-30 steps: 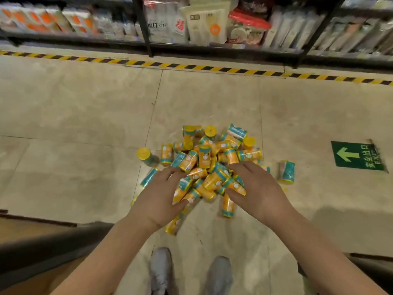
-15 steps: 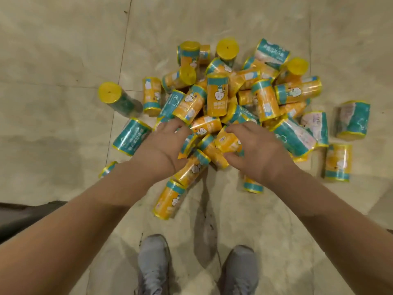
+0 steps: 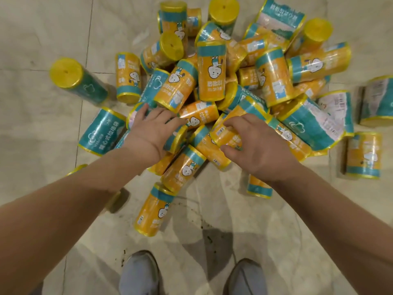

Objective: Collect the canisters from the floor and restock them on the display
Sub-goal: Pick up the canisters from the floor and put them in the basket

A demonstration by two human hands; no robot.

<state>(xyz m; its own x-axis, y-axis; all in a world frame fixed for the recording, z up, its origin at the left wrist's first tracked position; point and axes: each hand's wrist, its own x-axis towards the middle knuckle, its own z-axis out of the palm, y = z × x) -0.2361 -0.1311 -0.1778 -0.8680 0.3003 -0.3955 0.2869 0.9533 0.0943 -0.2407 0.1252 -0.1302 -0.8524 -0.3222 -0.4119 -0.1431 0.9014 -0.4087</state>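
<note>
Two hands palm-down on the canisters (image 3: 210, 71): left hand (image 3: 151, 130) flat, fingers (image 3: 143, 111) straight; right hand (image 3: 259, 145) tight round an orange canister (image 3: 225, 135).

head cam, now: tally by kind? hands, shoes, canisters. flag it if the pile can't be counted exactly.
Hands: 2, the left hand resting on the pile and the right hand gripping one orange canister
Shoes: 2, grey
Canisters: at least 30; the pile and the arms hide some
Total: at least 34

Likely a shop — pale tiled floor (image 3: 42, 28), a heap of identical canisters (image 3: 211, 71) (barcoded, shrink-wrapped labels)
</note>
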